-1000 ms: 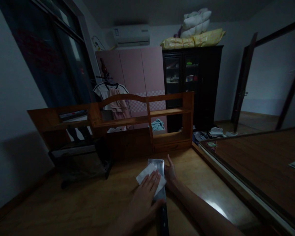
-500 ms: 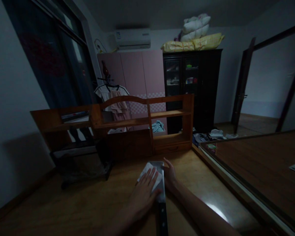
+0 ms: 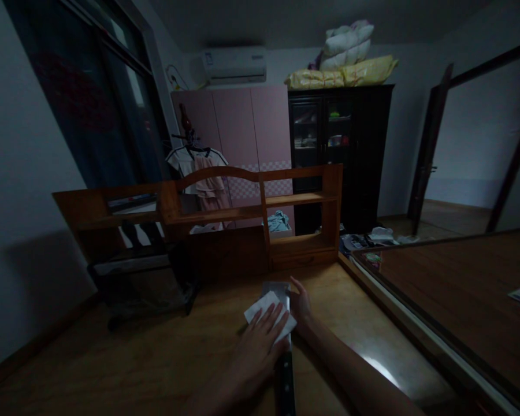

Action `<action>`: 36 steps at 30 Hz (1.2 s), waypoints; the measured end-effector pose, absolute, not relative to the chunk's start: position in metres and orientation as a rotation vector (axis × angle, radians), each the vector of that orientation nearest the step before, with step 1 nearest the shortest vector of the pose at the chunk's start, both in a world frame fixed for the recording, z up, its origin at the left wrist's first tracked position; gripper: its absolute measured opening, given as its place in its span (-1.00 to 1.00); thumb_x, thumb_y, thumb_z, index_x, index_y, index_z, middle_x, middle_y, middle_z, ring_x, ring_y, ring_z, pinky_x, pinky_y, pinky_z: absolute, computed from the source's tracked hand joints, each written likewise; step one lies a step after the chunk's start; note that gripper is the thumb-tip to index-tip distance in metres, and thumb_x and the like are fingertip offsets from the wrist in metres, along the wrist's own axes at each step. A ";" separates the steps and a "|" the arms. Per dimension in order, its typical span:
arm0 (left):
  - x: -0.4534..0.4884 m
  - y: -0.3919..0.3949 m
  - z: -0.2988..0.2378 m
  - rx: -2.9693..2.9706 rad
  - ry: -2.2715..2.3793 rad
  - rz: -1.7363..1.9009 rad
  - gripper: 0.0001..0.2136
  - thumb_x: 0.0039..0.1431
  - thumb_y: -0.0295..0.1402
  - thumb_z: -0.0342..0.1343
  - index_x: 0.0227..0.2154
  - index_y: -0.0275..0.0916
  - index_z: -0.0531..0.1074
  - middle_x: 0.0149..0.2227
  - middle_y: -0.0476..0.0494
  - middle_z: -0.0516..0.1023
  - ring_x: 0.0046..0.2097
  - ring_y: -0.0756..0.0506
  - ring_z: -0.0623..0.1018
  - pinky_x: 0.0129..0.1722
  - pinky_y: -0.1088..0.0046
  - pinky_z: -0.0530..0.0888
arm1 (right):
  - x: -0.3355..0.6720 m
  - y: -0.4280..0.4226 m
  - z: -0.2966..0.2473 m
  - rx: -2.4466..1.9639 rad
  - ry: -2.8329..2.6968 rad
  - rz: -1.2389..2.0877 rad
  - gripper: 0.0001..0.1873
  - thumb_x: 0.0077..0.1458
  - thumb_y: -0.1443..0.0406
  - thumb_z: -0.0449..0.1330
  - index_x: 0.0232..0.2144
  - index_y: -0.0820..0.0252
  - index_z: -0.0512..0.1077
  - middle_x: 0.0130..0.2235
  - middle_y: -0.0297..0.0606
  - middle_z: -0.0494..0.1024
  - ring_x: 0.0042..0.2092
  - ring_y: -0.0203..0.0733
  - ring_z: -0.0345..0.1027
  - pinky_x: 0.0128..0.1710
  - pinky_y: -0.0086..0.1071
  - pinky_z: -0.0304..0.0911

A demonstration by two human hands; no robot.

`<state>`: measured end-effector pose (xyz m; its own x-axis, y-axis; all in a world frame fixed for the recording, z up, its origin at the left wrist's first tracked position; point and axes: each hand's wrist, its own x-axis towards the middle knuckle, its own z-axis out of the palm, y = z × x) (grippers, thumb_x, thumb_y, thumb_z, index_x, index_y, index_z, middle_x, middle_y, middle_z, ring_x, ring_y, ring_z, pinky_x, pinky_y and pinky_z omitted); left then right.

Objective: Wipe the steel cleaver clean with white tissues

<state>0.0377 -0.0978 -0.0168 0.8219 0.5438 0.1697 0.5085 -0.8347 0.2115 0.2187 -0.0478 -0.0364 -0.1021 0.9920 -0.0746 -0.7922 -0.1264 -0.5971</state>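
A kitchen cleaver (image 3: 277, 286) with a broad metal blade and a black riveted handle (image 3: 285, 375) is in front of me, its handle pointing toward me. My left hand (image 3: 262, 341) presses a folded white tissue (image 3: 256, 309) against the blade, fingers laid along it. At the blade's right edge, my right hand (image 3: 301, 306) steadies the cleaver. One finger sticks up past the edge; the others are partly hidden by the blade.
A dark knife block (image 3: 143, 289) with black-handled knives stands left on the wooden tabletop (image 3: 164, 364). A low wooden shelf unit (image 3: 303, 245) runs along the back. A raised wooden edge (image 3: 390, 306) borders the right, with a brown surface (image 3: 450, 277) beyond.
My left hand and the tissue have slid down the blade toward the handle and slightly right, baring more of the blade's far end. My right hand stays at the edge.
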 end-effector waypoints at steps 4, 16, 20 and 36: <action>0.032 -0.084 -0.025 2.788 1.014 0.447 -0.53 0.39 -0.09 -0.31 0.32 0.12 -0.11 0.39 0.04 -0.32 0.38 -0.21 -0.20 0.32 -0.02 -0.04 | 0.212 -0.054 -0.031 -0.532 -0.423 1.637 -0.61 0.07 0.01 0.08 -0.48 0.20 0.46 -0.50 -0.17 0.57 -0.41 -0.04 0.49 -0.35 -0.21 0.38; 0.034 -0.113 -0.013 2.774 0.974 0.350 -0.53 0.36 -0.02 -0.26 0.29 0.25 -0.12 0.38 0.13 -0.41 0.38 -0.27 -0.22 0.30 -0.05 -0.02 | 0.216 -0.052 -0.032 -0.532 -0.387 1.666 -0.65 0.04 0.03 0.12 -0.45 0.19 0.46 -0.53 -0.19 0.55 -0.49 -0.11 0.43 -0.43 -0.29 0.33; 0.030 -0.107 -0.012 2.723 0.980 0.358 -0.53 0.35 -0.02 -0.25 0.29 0.24 -0.07 0.37 0.14 -0.46 0.37 -0.31 -0.34 0.29 -0.11 -0.05 | 0.214 -0.055 -0.029 -0.520 -0.386 1.675 -0.62 0.07 0.03 0.10 -0.46 0.22 0.46 -0.50 -0.17 0.57 -0.49 -0.11 0.44 -0.42 -0.29 0.34; 0.023 -0.075 -0.031 2.671 1.022 0.411 -0.50 0.38 -0.05 -0.35 0.33 0.05 -0.12 0.39 0.03 -0.43 0.38 -0.21 -0.32 0.32 0.00 -0.07 | 0.211 -0.060 -0.023 -0.498 -0.375 1.667 -0.60 0.09 0.03 0.07 -0.49 0.22 0.44 -0.55 -0.19 0.53 -0.46 -0.05 0.45 -0.39 -0.25 0.35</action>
<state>0.0227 -0.0747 -0.0310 0.7137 0.6793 0.1708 0.6082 -0.7219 0.3299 0.2107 -0.0600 -0.0230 -0.1134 0.9874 -0.1103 -0.8448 -0.1543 -0.5124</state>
